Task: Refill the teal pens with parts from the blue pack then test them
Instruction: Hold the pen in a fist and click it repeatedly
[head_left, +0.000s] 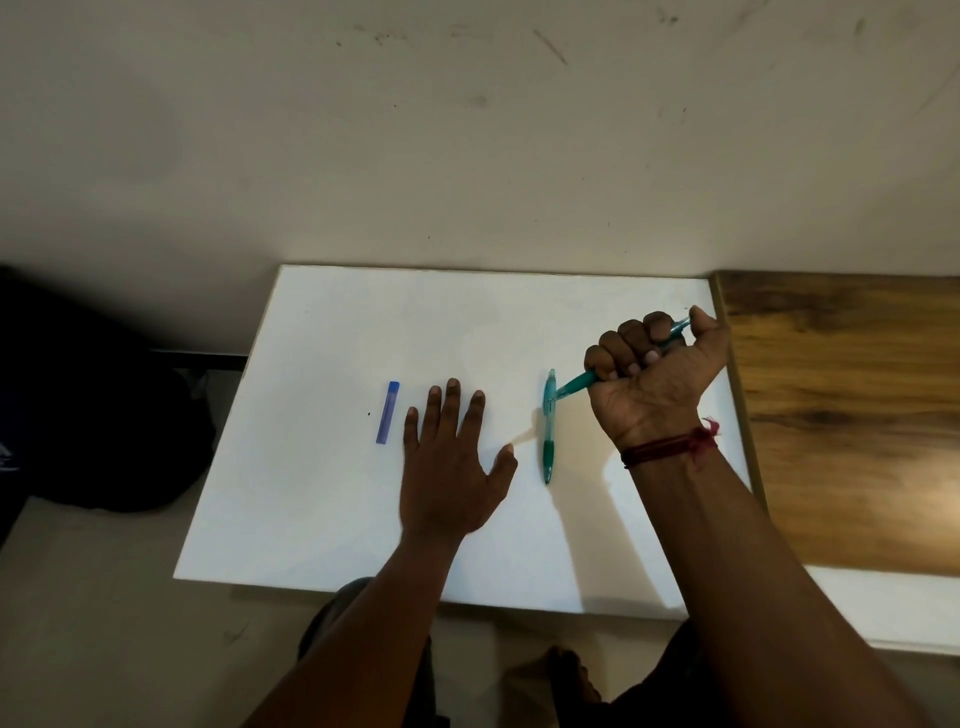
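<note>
Under your hands: a white board (363, 322) lay flat, its far edge at a scuffed pale wall (467, 130).
Right of board: wooden panel (841, 415) alongside.
Left of board: dark bag (78, 405) in shadow.
Left hand (452, 467): your fingers spread wide, palm down on the board, holding nothing.
Right hand (660, 374): you fisted it round the held teal pen (574, 387).
Loose teal pen (549, 431): on the board between your hands, at the held pen's lower end; contact unclear.
Blue pack (387, 413): on the board, just left of your left hand.

Plain indoor room: scuffed wall (467, 130), white board (363, 322), wood-grain surface (841, 415).
</note>
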